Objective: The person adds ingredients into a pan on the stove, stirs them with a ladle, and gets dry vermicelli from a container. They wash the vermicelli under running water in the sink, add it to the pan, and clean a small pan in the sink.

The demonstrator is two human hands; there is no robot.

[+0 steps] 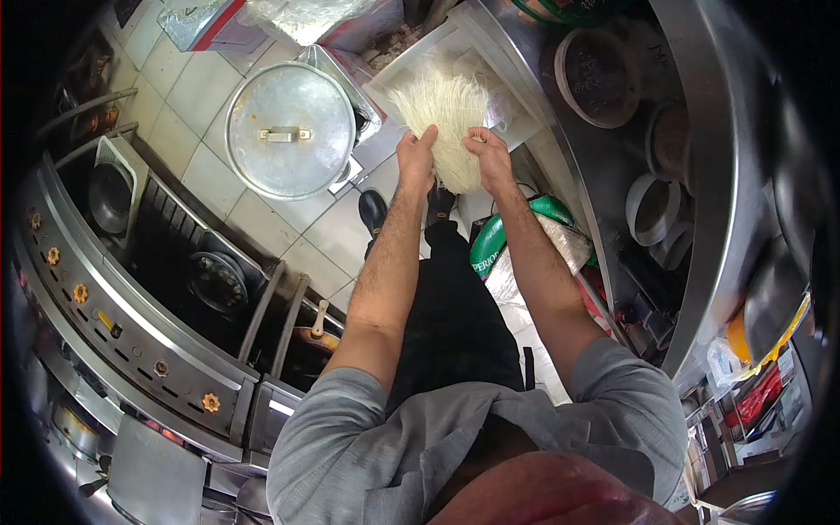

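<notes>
A flat bundle of thin, pale dried noodles is held up in front of me, between both hands. My left hand grips its left lower side, thumb on top. My right hand is closed on the right lower side in the same way. The fingers under the bundle are hidden. Behind and below the noodles lies a white plastic bin, with clear plastic wrapping inside at the right. A large metal pot with a lid stands on the floor to the left of my left hand.
A stove with orange knobs runs along the left, with a dark pan in it. At right, a steel counter has bowls on a shelf below. A green and white package lies beside my legs.
</notes>
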